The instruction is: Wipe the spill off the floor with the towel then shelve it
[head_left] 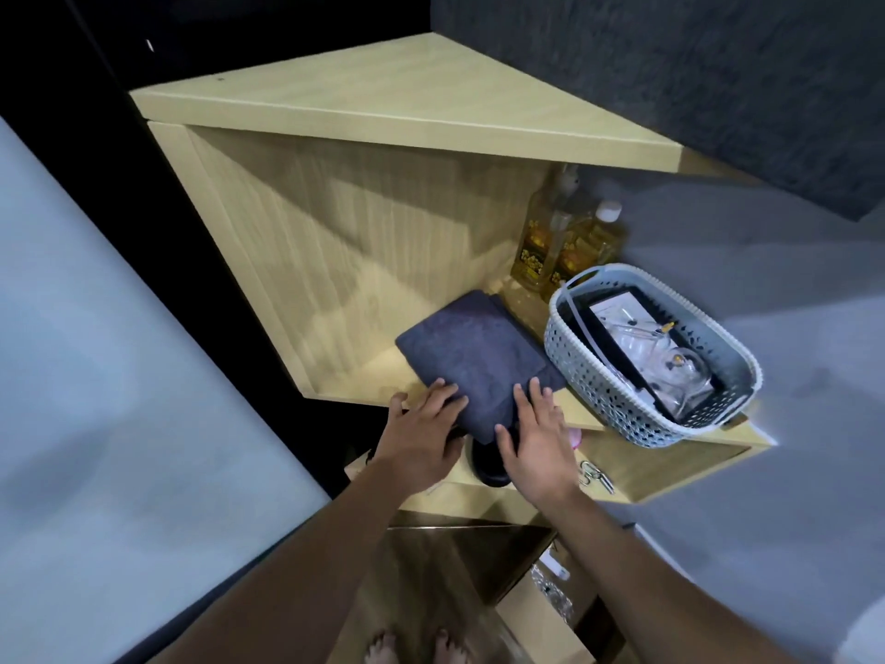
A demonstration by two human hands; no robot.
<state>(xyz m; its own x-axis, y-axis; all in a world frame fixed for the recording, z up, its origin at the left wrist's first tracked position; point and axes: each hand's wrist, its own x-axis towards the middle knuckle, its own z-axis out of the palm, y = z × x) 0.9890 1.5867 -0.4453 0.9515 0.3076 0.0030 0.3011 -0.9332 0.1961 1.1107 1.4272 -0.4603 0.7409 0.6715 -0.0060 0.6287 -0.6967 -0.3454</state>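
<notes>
The folded dark towel [471, 354] lies on the corner shelf [345, 390], its near end overhanging the front edge at 6 o'clock where the left hand [421, 436] and right hand [534, 440] rest flat-fingered, seemingly to slide it toward free board at 11 o'clock, away from the basket [618, 400] at 3 o'clock.

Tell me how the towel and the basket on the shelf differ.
The towel is dark grey, soft cloth, folded flat; the basket is pale, rigid, perforated plastic with raised walls. The towel carries nothing, while the basket holds a dark box and clear items. Both hands, left and right, rest on the towel; neither touches the basket. Both overhang the same shelf's front edge.
</notes>
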